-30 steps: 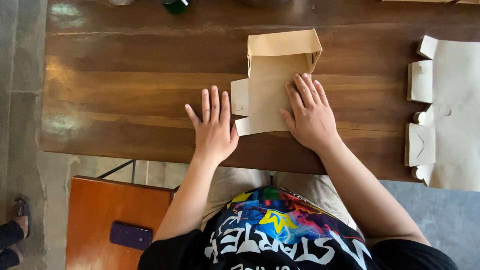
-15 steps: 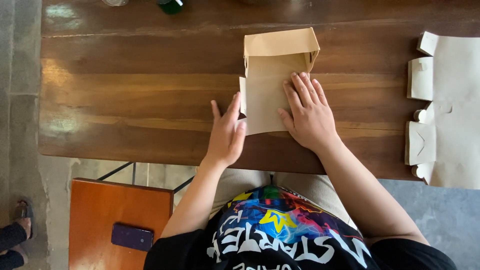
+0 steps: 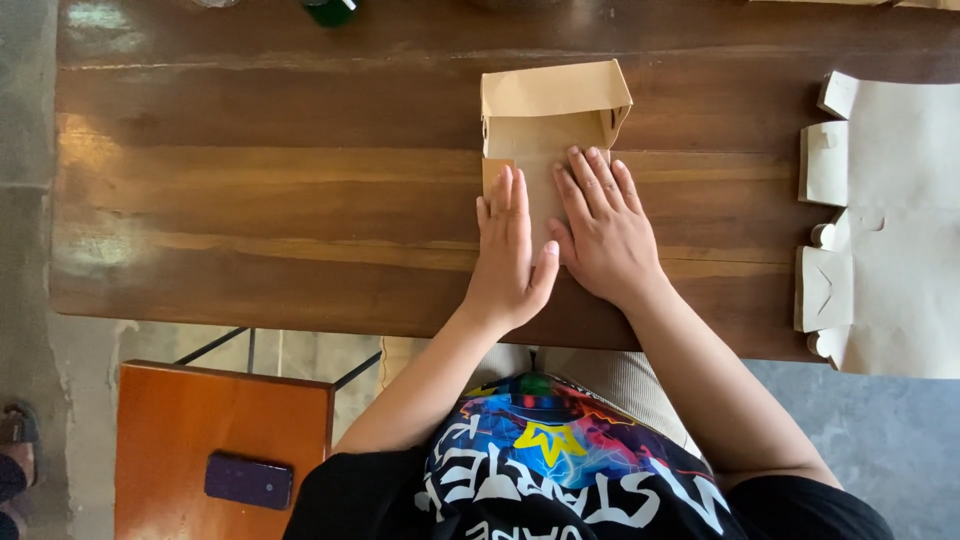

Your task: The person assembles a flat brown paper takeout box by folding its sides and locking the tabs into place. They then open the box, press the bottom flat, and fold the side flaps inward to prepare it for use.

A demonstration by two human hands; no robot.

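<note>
One half-folded brown paper box (image 3: 548, 125) lies on the dark wooden surface (image 3: 270, 200), a little right of the surface's middle, with its far end already standing up as a wall and its near part lying flat. Both hands press down on that flat part: the left hand (image 3: 510, 255) lies palm down with fingers together along the box's left edge, and the right hand (image 3: 600, 230) lies just beside it with fingers slightly spread, the two thumbs almost touching (neither hand grips anything, both are simply flat and open on the cardboard). Well to the right of the box, at the surface's right end, lies one unfolded pale cardboard sheet (image 3: 890, 220) with cut tabs along its left side. Beyond the box, at the surface's far edge, one green bottle (image 3: 330, 10) is partly in view. Below the surface's near edge, left of the box, stands one orange stool (image 3: 200, 420) carrying one dark phone (image 3: 249, 481).
</note>
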